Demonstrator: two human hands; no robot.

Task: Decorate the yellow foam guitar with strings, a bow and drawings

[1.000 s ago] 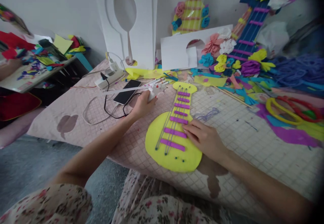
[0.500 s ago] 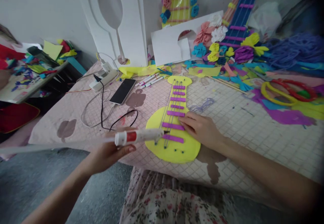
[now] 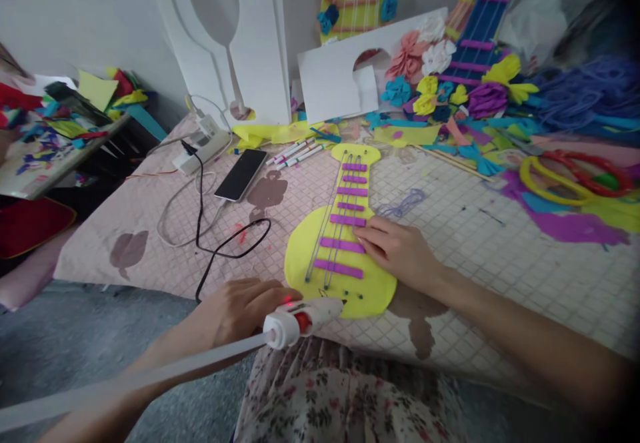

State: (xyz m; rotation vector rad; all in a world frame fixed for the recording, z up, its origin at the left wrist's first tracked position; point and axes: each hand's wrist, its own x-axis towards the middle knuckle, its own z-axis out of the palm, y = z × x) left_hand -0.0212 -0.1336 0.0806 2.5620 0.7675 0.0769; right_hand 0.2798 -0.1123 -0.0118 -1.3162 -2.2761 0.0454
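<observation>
A yellow toy guitar (image 3: 305,243) with purple strips (image 3: 343,245) across it and thin strings along its length lies flat on the table near the edge. My left hand (image 3: 253,306) is wrapped around a white hot glue gun (image 3: 285,328), a long clear glue stick (image 3: 200,359) sticking out of its back. The gun's nozzle is over the lower edge of the guitar's body; whether it touches cannot be made out. My right hand (image 3: 400,248) rests on the right side of the body, fingertips pressed by a purple strip, holding the guitar.
A phone (image 3: 242,175), a power strip (image 3: 203,149) and loose cables lie to the left. Several markers (image 3: 295,155) are behind the guitar. Scissors (image 3: 555,186), paper scraps and purple yarn (image 3: 590,106) are on the right. White cutout boards (image 3: 260,43) lean at the wall.
My left hand has brought the glue gun down and toward me, from over the strips to the guitar's bottom edge. My right hand stays on the guitar.
</observation>
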